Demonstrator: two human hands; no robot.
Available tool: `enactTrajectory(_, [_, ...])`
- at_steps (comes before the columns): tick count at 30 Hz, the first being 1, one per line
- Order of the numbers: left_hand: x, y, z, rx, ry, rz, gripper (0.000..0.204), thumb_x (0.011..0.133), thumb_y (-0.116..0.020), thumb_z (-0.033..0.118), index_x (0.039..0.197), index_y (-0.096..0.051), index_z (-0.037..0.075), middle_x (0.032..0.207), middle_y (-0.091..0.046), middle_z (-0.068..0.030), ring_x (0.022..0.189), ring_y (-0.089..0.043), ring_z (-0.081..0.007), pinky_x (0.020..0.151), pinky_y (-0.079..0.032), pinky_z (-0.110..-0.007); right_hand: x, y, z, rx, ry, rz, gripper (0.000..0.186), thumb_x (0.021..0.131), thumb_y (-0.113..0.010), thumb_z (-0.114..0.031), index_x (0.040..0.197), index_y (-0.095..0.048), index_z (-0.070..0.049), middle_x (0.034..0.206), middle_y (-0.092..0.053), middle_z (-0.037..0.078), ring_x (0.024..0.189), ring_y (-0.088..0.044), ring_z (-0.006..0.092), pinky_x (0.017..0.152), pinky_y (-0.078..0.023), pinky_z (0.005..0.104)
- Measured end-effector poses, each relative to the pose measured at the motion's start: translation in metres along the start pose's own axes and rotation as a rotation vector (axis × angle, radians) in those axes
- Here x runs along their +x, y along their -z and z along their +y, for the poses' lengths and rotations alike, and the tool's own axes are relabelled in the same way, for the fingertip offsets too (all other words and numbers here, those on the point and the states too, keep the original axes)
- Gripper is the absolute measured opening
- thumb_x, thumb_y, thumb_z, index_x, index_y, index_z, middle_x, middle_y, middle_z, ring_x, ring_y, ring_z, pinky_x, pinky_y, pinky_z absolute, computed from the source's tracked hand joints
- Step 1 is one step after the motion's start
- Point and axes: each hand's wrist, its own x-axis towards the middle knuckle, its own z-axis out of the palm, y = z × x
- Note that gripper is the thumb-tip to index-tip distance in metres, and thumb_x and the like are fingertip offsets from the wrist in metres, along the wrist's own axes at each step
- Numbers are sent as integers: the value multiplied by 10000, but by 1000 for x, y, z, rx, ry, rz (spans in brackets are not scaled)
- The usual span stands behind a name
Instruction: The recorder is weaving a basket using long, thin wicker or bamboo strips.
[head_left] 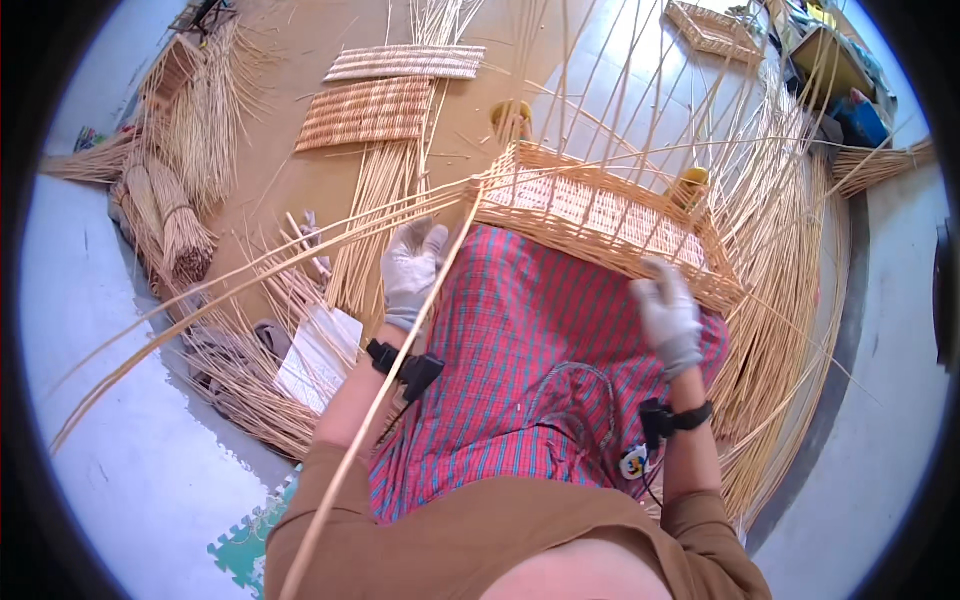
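Observation:
A shallow rectangular wicker basket (600, 215) rests tilted across my lap, its near side wall towards me. Long upright rods rise from its far side, and several loose strands run out from its left corner. My right hand (667, 312), in a pale glove, is closed on the near wall towards the right end; its fingertips are partly hidden. Left of the basket is my gloved left hand (412, 268), thumb and fingers apart, just below the wicker strands (350, 222) that stretch left. One thick strand (400, 360) passes beside that hand and down over my left forearm.
Two woven wicker panels (365, 112) lie on the floor ahead. Bundled wicker rods (180, 225) are piled at left, and a large spread of loose rods (780, 300) lies at right. Another wicker tray (712, 32) stands far right. A white sheet (320, 358) lies by my left arm.

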Motion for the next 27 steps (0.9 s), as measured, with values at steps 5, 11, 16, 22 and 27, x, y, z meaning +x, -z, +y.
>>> enactTrajectory(5, [19, 7, -29, 46, -169, 49, 186, 953, -809, 172, 1058, -756, 28, 935, -746, -16, 655, -645, -62, 535, -485, -213, -14, -100, -129, -66, 362, -627, 289, 950, -714, -215, 1233, -717, -153, 1081, -757, 95, 998, -730, 299, 894, -590, 398])
enactTrajectory(11, [15, 37, -10, 39, -348, -392, 328, 908, -741, -9, 1233, -702, -28, 1134, -733, -133, 1071, -704, -213, 950, -567, -328, -10, -155, -219, 68, 864, -483, 550, 725, -846, -269, 1232, -699, -118, 1239, -683, 106, 1220, -634, 335, 1083, -483, 502])
enactTrajectory(16, [33, 45, 19, -64, -449, -733, 463, 912, -723, -11, 1361, -617, -48, 1300, -689, -126, 1159, -675, -186, 1020, -549, -311, -36, -164, -208, -91, 858, -335, 274, 755, -762, -236, 951, -632, -94, 1031, -659, 103, 1128, -638, 321, 1008, -513, 461])
enactTrajectory(22, [61, 14, 49, -328, -476, -745, 253, 1040, -589, 30, 1291, -616, 6, 872, -631, 14, 847, -624, -116, 978, -531, -333, 1, -149, -243, -211, 892, -475, 135, 804, -689, -190, 822, -585, -107, 738, -590, 52, 709, -638, 287, 611, -549, 421])
enactTrajectory(27, [43, 24, 24, -462, -328, -399, 159, 1071, -567, 50, 1209, -646, 41, 918, -683, -12, 903, -673, -152, 1059, -500, -365, 55, -113, -230, 98, 422, -115, 130, 968, -604, -107, 1006, -699, -27, 928, -743, 132, 822, -739, 319, 697, -583, 380])
